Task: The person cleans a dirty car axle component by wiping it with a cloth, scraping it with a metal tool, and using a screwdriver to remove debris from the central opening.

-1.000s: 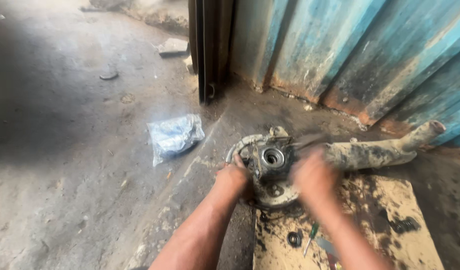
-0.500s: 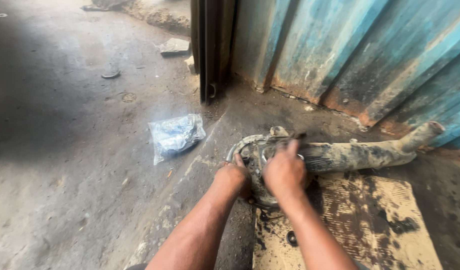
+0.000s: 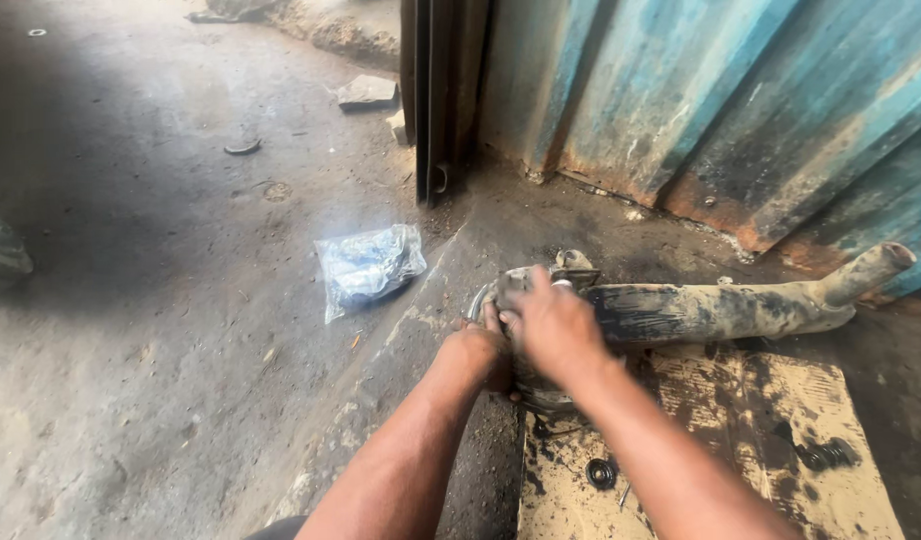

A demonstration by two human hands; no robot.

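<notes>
1. Since a moment ago, my right hand [image 3: 552, 330] has slid further over the round metal housing [image 3: 528, 385], now covering its top and the opening that showed earlier.
2. My right fingers curl down over the housing's upper edge, gripping it.
3. My left hand [image 3: 483, 345] presses against the housing's left side, fingers wrapped onto its rim.
4. That housing sits on the dirty concrete floor [image 3: 160, 380], at the end of a grimy metal pipe [image 3: 720, 308] running right along the blue corrugated wall [image 3: 700, 90].
5. Stained cardboard [image 3: 740, 470] lies beneath, and a crumpled plastic bag [image 3: 368, 265] lies well to the left.
</notes>
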